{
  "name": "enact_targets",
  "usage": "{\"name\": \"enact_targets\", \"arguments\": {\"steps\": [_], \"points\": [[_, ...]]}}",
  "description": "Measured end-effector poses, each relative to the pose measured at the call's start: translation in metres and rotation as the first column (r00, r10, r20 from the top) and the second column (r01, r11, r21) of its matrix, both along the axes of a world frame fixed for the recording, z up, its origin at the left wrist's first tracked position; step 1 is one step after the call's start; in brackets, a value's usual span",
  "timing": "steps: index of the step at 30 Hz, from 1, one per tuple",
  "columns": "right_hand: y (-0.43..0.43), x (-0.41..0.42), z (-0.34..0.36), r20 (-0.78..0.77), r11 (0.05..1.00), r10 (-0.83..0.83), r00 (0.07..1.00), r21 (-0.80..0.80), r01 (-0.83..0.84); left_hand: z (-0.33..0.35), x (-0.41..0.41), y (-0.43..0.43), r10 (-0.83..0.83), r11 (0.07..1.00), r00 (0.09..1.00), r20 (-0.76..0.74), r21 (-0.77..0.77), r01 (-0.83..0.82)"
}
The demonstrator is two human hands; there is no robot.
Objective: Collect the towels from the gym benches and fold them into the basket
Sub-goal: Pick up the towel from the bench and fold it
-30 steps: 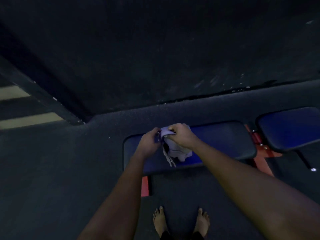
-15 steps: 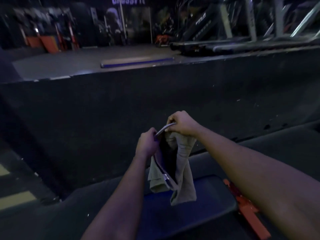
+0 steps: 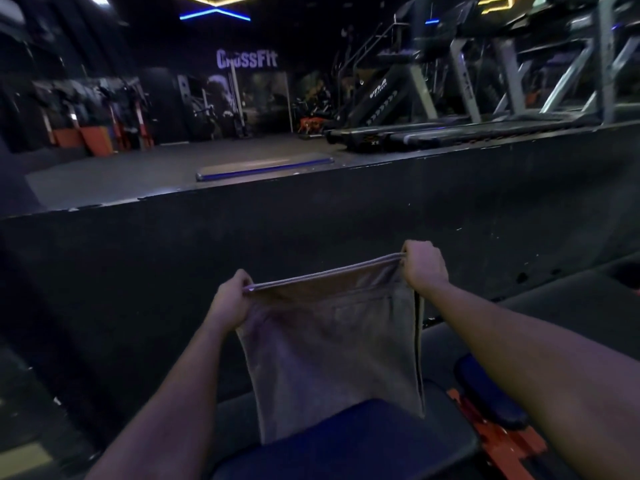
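A grey towel (image 3: 332,348) hangs spread out flat in front of me, above the blue padded gym bench (image 3: 346,441). My left hand (image 3: 230,299) pinches its top left corner. My right hand (image 3: 424,263) grips the top right corner, a little higher. The towel's top edge is stretched taut between both hands and its lower edge hangs just over the bench pad. No basket is in view.
A second blue bench pad (image 3: 485,393) on an orange frame (image 3: 498,438) lies to the right. A dark raised platform wall (image 3: 311,220) stands right behind the bench. Treadmills (image 3: 467,109) and racks stand beyond it.
The towel was lifted off the bench as a bunch, then my hands moved apart and stretched it open. My view rose from the floor to the gym hall.
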State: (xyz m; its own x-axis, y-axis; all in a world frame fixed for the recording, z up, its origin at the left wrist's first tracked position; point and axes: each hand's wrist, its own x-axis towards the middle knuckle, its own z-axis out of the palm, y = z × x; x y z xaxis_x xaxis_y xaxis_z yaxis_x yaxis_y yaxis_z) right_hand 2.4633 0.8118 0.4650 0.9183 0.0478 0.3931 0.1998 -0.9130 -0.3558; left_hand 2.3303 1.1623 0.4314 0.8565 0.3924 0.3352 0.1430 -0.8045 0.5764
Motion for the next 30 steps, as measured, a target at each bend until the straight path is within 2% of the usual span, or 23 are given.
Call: {"name": "enact_targets", "arguments": {"steps": [4, 7, 10, 13, 15, 20, 24, 30], "points": [[-0.003, 0.0, -0.012, 0.086, 0.985, -0.11, 0.99, -0.127, 0.121, 0.026, -0.008, 0.015, -0.034, 0.999, 0.978, 0.208, 0.027, 0.029], [0.001, 0.0, -0.014, 0.194, 0.977, -0.206, 0.959, -0.015, 0.213, 0.038, -0.013, 0.017, 0.007, 0.998, 0.945, 0.328, 0.061, -0.028], [0.004, -0.006, -0.006, 0.284, 0.97, -0.128, 0.95, 0.235, 0.06, 0.047, -0.018, 0.01, 0.054, 0.998, 0.878, 0.476, 0.011, -0.068], [0.0, -0.009, -0.001, 0.245, 0.909, 0.085, 0.966, 0.378, -0.176, 0.054, -0.019, 0.006, 0.112, 0.994, 0.837, 0.536, -0.056, -0.097], [-0.004, -0.008, 0.0, 0.191, 0.892, 0.222, 0.956, 0.355, -0.278, 0.054, -0.018, 0.008, 0.134, 0.991, 0.847, 0.515, -0.088, -0.103], [-0.011, 0.0, -0.012, -0.054, 0.851, 0.471, 0.881, 0.291, -0.437, 0.041, -0.019, 0.027, 0.029, 0.999, 0.945, 0.326, 0.025, -0.039], [-0.013, 0.007, -0.027, -0.152, 0.896, 0.441, 0.885, 0.141, -0.422, 0.034, -0.025, 0.038, -0.019, 0.998, 0.988, 0.152, 0.059, 0.01], [-0.014, 0.014, -0.039, -0.204, 0.948, 0.318, 0.926, 0.083, -0.308, 0.028, -0.028, 0.045, -0.03, 0.999, 0.999, 0.022, 0.019, 0.03]]}}
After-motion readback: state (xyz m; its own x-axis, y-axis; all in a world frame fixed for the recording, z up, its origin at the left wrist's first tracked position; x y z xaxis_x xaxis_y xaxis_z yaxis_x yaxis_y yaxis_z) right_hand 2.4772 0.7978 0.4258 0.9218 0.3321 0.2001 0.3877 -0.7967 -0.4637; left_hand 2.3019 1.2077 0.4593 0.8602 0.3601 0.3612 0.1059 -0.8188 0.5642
